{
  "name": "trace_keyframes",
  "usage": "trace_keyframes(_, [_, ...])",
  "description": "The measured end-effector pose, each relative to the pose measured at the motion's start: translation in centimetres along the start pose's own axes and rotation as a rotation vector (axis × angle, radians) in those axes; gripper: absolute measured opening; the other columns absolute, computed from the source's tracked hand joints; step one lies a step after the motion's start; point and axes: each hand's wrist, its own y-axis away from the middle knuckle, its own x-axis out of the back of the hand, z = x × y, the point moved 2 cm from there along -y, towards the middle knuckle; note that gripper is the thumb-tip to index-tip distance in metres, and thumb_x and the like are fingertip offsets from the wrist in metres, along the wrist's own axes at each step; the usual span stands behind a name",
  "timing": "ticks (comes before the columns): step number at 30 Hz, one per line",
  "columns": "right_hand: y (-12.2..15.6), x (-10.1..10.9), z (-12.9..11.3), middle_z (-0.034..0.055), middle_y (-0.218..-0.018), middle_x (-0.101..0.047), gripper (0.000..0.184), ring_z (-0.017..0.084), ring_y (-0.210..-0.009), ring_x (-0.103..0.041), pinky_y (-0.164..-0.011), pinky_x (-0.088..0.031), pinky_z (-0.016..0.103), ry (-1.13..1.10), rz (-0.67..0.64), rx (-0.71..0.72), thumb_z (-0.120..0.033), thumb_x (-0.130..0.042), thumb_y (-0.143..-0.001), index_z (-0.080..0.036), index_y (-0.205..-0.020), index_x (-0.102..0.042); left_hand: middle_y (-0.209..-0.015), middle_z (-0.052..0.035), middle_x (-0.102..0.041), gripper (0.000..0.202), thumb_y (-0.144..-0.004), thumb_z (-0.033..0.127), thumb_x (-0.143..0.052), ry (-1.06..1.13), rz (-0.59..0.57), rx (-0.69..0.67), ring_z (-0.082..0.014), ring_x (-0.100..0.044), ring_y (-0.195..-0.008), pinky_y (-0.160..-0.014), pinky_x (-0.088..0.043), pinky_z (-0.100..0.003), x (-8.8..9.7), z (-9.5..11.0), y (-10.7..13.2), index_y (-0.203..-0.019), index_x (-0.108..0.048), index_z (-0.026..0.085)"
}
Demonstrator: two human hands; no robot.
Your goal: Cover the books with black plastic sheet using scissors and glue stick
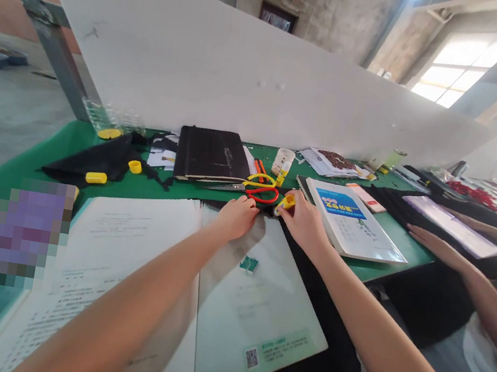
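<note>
My left hand (pixel 238 217) rests with curled fingers on the top edge of an open white booklet (pixel 131 268), pressing on dark fabric there. My right hand (pixel 302 220) is closed round a small yellow glue stick (pixel 287 202), its tip against the black fabric (pixel 273 210). Just beyond my hands lie yellow-handled scissors (pixel 259 180) and red-handled scissors (pixel 264 196). A small green clip (pixel 248 264) sits on the booklet's right page.
A black notebook (pixel 209 153), yellow caps (pixel 135 166), a glue bottle (pixel 283 162) and black fabric scraps (pixel 91 164) lie on the green table (pixel 21 159). A book with a blue cover (pixel 350 224) lies right. Another person's hand (pixel 432 246) rests at right. A white partition (pixel 246 79) closes the back.
</note>
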Motion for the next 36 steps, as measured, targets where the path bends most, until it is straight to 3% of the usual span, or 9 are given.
trace_keyframes(5, [-0.1, -0.6, -0.5, 0.0081, -0.093, -0.066, 0.024, 0.021, -0.083, -0.062, -0.07, -0.042, 0.028, -0.01, -0.021, 0.091, -0.025, -0.055, -0.086, -0.017, -0.108, -0.051, -0.106, -0.0095, -0.059, 0.028, -0.091, 0.026, -0.042, -0.056, -0.009, -0.035, -0.0248, -0.051, -0.099, -0.073, -0.042, -0.034, -0.2, 0.4, 0.4, -0.109, -0.062, 0.016])
trace_keyframes(11, [-1.1, -2.0, -0.7, 0.0087, -0.096, -0.065, 0.021, 0.02, -0.088, -0.061, -0.073, -0.041, 0.026, -0.048, -0.152, 0.193, -0.021, -0.053, -0.086, -0.017, -0.106, -0.049, -0.103, -0.0109, -0.062, 0.027, -0.091, 0.026, -0.043, -0.041, -0.006, -0.039, -0.0256, -0.053, -0.099, -0.076, -0.044, -0.034, -0.3, 0.4, 0.1, -0.102, -0.064, 0.014])
trace_keyframes(17, [-3.1, -1.6, -0.8, 0.0096, -0.091, -0.066, 0.026, 0.021, -0.083, -0.062, -0.069, -0.039, 0.027, -0.01, -0.282, 0.159, -0.022, -0.054, -0.084, -0.014, -0.108, -0.047, -0.093, -0.0076, -0.066, 0.026, -0.09, 0.019, -0.04, 0.206, 0.067, 0.096, -0.0212, -0.059, -0.094, -0.081, -0.046, -0.029, -0.1, -0.6, -0.3, -0.101, -0.064, 0.017])
trace_keyframes(21, [-4.3, -1.4, -0.7, 0.0105, -0.09, -0.067, 0.029, 0.023, -0.084, -0.062, -0.068, -0.04, 0.027, 0.013, -0.332, 0.181, -0.023, -0.053, -0.084, -0.013, -0.11, -0.047, -0.092, -0.0076, -0.068, 0.027, -0.09, 0.022, -0.042, 0.341, 0.084, 0.231, -0.0195, -0.064, -0.084, -0.075, -0.047, -0.027, 0.1, -1.6, -1.2, -0.107, -0.062, 0.016])
trace_keyframes(26, [-5.1, -1.4, -0.6, 0.0102, -0.091, -0.067, 0.029, 0.022, -0.079, -0.062, -0.064, -0.038, 0.027, 0.075, -0.361, 0.221, -0.026, -0.053, -0.083, -0.014, -0.108, -0.048, -0.096, -0.0038, -0.07, 0.026, -0.079, 0.029, -0.061, 0.377, 0.054, 0.22, -0.0187, -0.065, -0.084, -0.072, -0.046, -0.025, 0.3, -2.4, -3.4, -0.103, -0.065, 0.021])
trace_keyframes(32, [-5.1, -1.6, -1.4, 0.0104, -0.087, -0.067, 0.029, 0.021, -0.075, -0.062, -0.06, -0.037, 0.026, 0.079, -0.366, 0.234, -0.025, -0.046, -0.085, -0.013, -0.112, -0.045, -0.082, -0.004, -0.07, 0.013, -0.077, 0.023, -0.059, 0.419, 0.07, 0.274, -0.0176, -0.064, -0.077, -0.069, -0.046, -0.024, -0.8, -2.5, -4.3, -0.084, -0.069, 0.019])
trace_keyframes(36, [-5.7, -2.4, -1.4, 0.0125, -0.088, -0.067, 0.033, 0.022, -0.073, -0.062, -0.059, -0.038, 0.027, 0.113, -0.39, 0.232, -0.024, -0.045, -0.085, -0.011, -0.115, -0.043, -0.085, -0.0051, -0.07, 0.017, -0.079, 0.026, -0.056, 0.445, 0.1, 0.323, -0.0189, -0.064, -0.078, -0.068, -0.046, -0.025, -1.5, -2.5, -4.0, -0.087, -0.069, 0.019])
